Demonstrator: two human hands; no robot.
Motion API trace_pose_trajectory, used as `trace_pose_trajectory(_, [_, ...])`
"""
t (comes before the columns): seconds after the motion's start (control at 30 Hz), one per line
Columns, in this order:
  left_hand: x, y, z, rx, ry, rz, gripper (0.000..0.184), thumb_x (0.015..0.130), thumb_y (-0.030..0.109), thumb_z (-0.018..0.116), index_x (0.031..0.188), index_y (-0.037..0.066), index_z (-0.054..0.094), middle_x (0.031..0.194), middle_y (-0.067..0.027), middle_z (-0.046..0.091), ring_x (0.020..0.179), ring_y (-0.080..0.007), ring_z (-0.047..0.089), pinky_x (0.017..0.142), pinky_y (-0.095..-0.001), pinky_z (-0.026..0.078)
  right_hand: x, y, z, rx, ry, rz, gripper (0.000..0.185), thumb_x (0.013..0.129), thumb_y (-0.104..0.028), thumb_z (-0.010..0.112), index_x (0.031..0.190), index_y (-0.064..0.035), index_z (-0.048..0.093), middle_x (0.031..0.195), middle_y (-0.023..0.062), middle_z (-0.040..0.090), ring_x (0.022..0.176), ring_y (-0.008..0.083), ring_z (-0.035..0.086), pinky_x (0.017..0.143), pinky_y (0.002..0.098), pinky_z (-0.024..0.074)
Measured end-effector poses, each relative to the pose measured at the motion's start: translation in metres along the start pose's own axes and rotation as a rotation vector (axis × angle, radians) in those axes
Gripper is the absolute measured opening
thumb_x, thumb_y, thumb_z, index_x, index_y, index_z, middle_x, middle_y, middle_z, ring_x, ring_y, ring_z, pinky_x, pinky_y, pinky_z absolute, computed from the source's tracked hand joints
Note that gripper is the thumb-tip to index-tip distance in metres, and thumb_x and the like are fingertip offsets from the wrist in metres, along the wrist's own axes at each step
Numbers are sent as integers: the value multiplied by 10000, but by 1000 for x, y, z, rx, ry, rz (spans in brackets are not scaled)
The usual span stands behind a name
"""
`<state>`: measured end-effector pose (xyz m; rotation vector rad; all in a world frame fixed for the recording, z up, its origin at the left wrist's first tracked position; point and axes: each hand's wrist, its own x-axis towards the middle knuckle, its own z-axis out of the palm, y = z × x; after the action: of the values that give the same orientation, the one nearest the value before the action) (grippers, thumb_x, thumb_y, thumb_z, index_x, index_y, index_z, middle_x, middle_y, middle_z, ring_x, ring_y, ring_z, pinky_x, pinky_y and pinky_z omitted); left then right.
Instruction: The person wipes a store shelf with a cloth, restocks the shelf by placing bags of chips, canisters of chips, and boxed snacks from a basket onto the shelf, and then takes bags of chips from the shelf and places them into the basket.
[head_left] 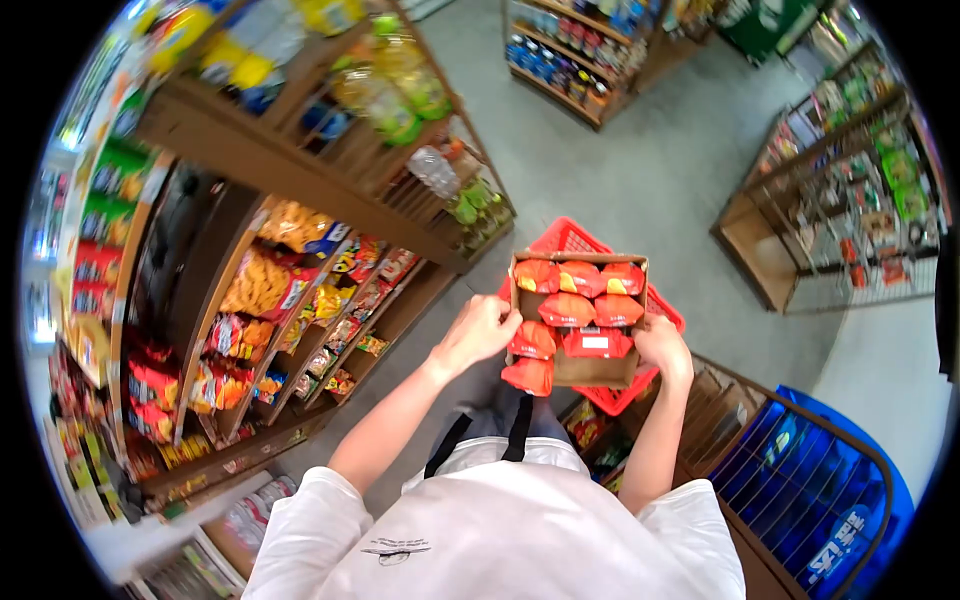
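A grey shop floor spreads out beyond my two hands. To the left of my left hand stands a tall brown shelf unit, with bagged snacks on its lower shelves and large bottles of yellow-green drink on top. Ahead of my right hand and farther off to its right is a wood-and-wire display rack of packaged goods. Nearer, below and to the right of that hand, a curved wire rack holds bright blue packs. Well ahead of both hands, a smaller shelf carries rows of bottles. My white shirt fills the space on my side of the hands.

Between and below my hands is a red plastic basket, its mesh showing around a shallow cardboard box. The box is directly between my hands; I cannot tell whether it touches the basket. Inside are eight red-orange packets, one with a white label, and bare cardboard shows at the near end. My left hand has its fingers curled, pinching the box's left wall. My right hand grips the right wall, its fingertips partly hidden.
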<state>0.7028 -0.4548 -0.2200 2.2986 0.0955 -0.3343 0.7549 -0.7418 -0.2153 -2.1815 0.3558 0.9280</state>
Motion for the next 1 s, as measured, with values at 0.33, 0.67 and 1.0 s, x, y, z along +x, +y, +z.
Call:
trace_pose_trajectory(0.33, [-182,-71,-68,-160,292,-326,331,837,235,548,763,-80,622,678,-293,568,656,-419,618,594,-457,470,-19,-80,116,-414,-242,-363,301,806,-5,479,1068,77,602,832,227,679,676,316,700,578,396,600])
trace_pose_trajectory(0.67, [-430,-133,-115,-173,712,-682,325,809,232,529,727,-61,642,706,-272,605,735,-422,628,711,-470,510,-191,-196,310,-615,-683,-539,354,809,-39,445,1098,122,572,867,242,673,687,305,702,575,356,607])
trace_pose_trajectory(1.0, [-583,-171,-168,-235,949,-922,307,790,217,536,727,-61,649,692,-276,595,694,-431,616,701,-475,510,-302,-252,455,-797,-878,-611,325,840,-100,423,1024,103,598,837,216,679,641,293,692,567,354,590])
